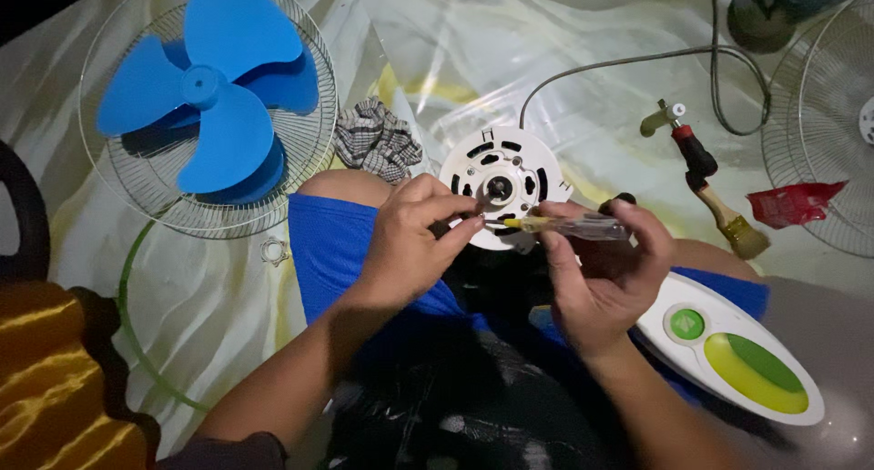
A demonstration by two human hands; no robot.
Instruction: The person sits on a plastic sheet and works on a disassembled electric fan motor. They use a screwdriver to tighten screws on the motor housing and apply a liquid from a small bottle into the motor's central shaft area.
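1. Pale crinkled sheeting covers the floor where the person sits, and the parts of a taken-apart fan lie spread over it.
2. A round wire guard lies at the upper left with the blue three-blade propeller resting in it, so the blade and this guard are already off the fan.
3. A second wire guard lies at the right edge, also off, with a red scrap by it.
4. A white and green fan base lies by the right knee, well apart from the motor.
5. The white motor housing sits in the lap, just above the blue shorts; its shaft points at the camera and its grey cord runs away over the sheeting.
6. The left hand has its grip pinched at the housing's lower face; what it pinches is too small to tell.
7. The right hand grasps a clear-handled screwdriver, tip at the same spot.
8. By my judgement the work is midway: outer parts are stripped and the housing is in hand.
9. A checked rag, a paintbrush and a small ring lie untouched.
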